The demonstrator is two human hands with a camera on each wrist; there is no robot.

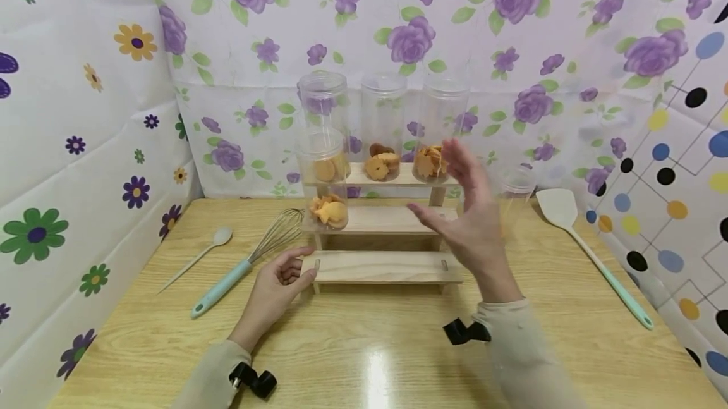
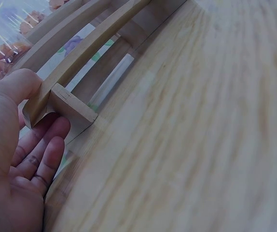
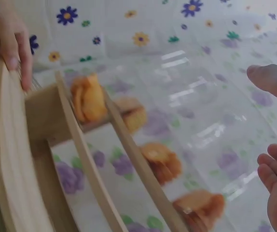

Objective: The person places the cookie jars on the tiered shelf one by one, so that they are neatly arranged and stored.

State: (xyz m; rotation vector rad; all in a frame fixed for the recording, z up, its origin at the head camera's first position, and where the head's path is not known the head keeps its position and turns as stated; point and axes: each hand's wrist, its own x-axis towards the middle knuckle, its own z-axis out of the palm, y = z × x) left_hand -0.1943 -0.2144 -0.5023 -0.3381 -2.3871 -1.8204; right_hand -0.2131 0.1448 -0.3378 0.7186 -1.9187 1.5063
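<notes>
A three-tier wooden display rack [image 1: 381, 267] stands on the table. My left hand [image 1: 279, 286] pinches the left end of its lowest shelf, thumb on top and fingers curled beneath, as the left wrist view shows. My right hand [image 1: 478, 225] is raised before the rack's right side, thumb and fingers spread, holding nothing. Three clear jars with cookies, a left jar [image 1: 322, 96], a middle jar [image 1: 382, 165] and a right jar [image 1: 430, 159], line the top shelf. Another cookie jar [image 1: 328, 203] stands at the left of the middle shelf.
Behind my right hand, partly hidden, another clear jar [image 1: 517, 181] stands on the table. A whisk [image 1: 244, 267] and a long spoon [image 1: 218, 238] lie to the left. A spatula [image 1: 591, 251] lies far right. Patterned cloth [image 1: 409, 42] hangs along the back and sides.
</notes>
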